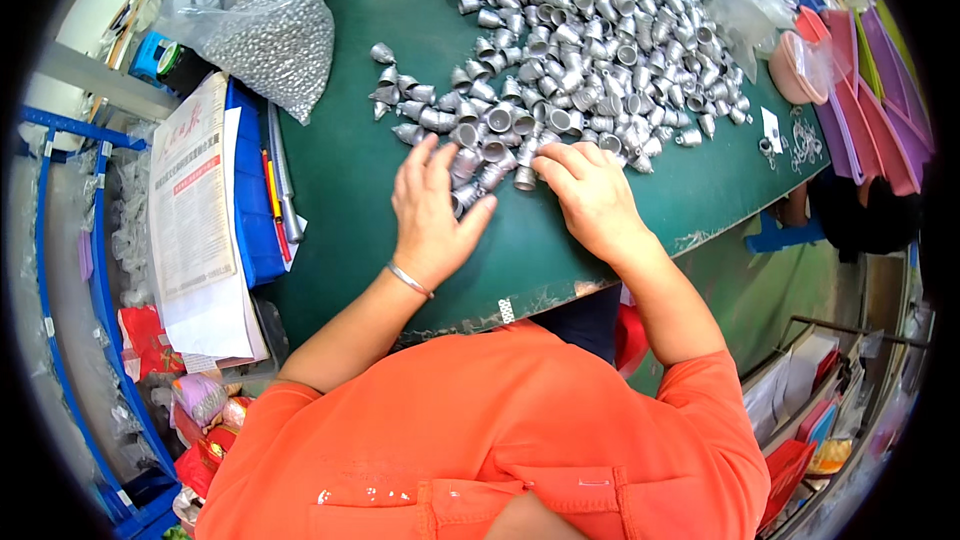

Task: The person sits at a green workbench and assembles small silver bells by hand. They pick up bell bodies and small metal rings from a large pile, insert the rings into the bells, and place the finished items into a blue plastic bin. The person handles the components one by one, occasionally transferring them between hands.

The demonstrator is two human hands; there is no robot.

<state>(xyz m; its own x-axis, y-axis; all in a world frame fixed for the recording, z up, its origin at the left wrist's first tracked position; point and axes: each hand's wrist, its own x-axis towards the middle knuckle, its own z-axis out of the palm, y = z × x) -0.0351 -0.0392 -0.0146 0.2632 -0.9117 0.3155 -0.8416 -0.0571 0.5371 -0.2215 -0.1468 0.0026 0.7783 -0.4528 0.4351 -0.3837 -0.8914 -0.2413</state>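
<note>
Small silver-grey, bell-shaped metal caps [590, 50] lie heaped on the green tabletop. My left hand [432, 208], with a bangle on its wrist, is open at the near left edge of the heap. Its fingers are spread, and several caps lie between its thumb and fingertips. My right hand [592, 198] rests at the heap's near edge, palm down and loosely curved. Its fingertips point left, beside a single metal cap [525, 178], with no firm grip visible. Some of its fingertips are hidden among the caps.
A clear bag of small silver pieces [275, 35] stands at the back left. Papers [195, 210] lie over a blue tray [258, 240] with pens alongside. At the right are a pink basket [797, 70] and small metal rings [805, 143]. The table's worn edge [560, 292] runs before me.
</note>
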